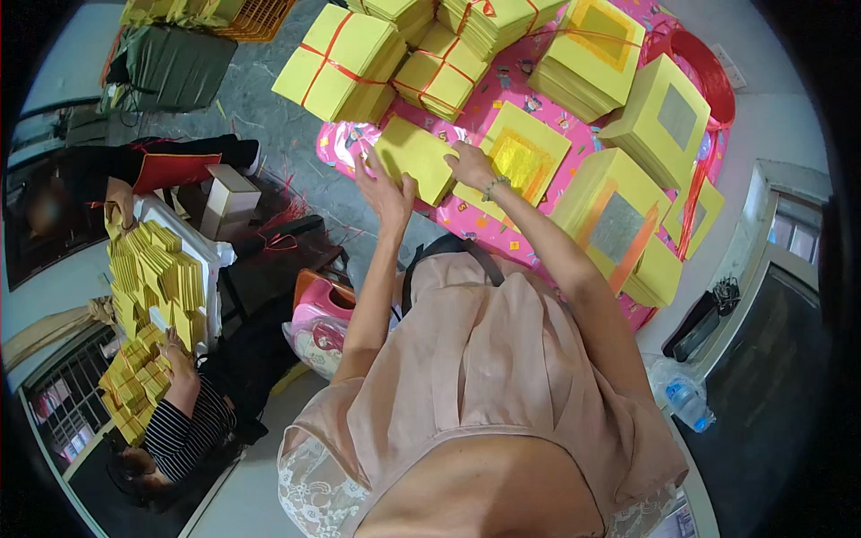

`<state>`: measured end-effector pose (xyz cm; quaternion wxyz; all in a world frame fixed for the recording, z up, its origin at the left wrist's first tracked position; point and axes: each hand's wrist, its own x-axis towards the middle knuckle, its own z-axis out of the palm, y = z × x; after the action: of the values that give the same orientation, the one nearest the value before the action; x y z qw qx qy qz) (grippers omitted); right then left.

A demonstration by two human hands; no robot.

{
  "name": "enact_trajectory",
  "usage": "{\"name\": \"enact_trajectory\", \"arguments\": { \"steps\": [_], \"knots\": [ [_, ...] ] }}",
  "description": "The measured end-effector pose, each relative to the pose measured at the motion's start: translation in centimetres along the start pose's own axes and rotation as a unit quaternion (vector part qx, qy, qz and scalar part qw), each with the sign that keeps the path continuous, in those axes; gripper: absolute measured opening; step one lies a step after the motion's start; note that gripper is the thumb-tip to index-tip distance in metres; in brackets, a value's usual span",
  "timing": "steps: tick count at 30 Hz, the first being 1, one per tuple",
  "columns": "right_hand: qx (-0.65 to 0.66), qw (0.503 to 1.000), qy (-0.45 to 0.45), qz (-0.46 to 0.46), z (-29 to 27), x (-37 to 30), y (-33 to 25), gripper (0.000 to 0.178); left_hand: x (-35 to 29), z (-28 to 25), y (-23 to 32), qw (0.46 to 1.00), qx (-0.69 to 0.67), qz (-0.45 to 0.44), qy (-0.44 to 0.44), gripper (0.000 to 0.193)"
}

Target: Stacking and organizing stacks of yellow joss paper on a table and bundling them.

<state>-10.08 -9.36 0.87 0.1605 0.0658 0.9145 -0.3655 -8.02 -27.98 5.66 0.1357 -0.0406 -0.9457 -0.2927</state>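
Note:
A small stack of yellow paper sheets (414,160) lies on the pink patterned tablecloth (345,143) in front of me. My left hand (386,190) grips its near left corner, with the fingers along the left side and the thumb at the near edge. At the right edge, the curled fingers of my right hand (471,168) pinch the paper; their tips are partly hidden. Partly under my right wrist is a yellow sheet with a golden-orange square (520,166).
Behind stand yellow paper bundles tied with red ribbon (345,63). Tall yellow stacks with grey squares (614,220) fill the right side, near a red ribbon coil (713,81). At left, people sit by a white table (208,260) of folded yellow paper. A pink stool (318,309) is beside me.

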Motion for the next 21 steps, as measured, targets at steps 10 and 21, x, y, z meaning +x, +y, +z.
{"name": "enact_trajectory", "arguments": {
  "steps": [10, 21],
  "knots": [
    [0.097, 0.994, 0.021, -0.037, -5.6, -3.6, 1.0, 0.027, -1.2, 1.8, -0.6, 0.977, 0.123, 0.053, -0.167, 0.088],
    [-0.386, 0.908, -0.163, 0.006, -5.3, -11.6, 2.3, 0.037, -1.6, 2.1, -1.4, 0.980, 0.128, 0.089, -0.125, 0.084]
  ]
}}
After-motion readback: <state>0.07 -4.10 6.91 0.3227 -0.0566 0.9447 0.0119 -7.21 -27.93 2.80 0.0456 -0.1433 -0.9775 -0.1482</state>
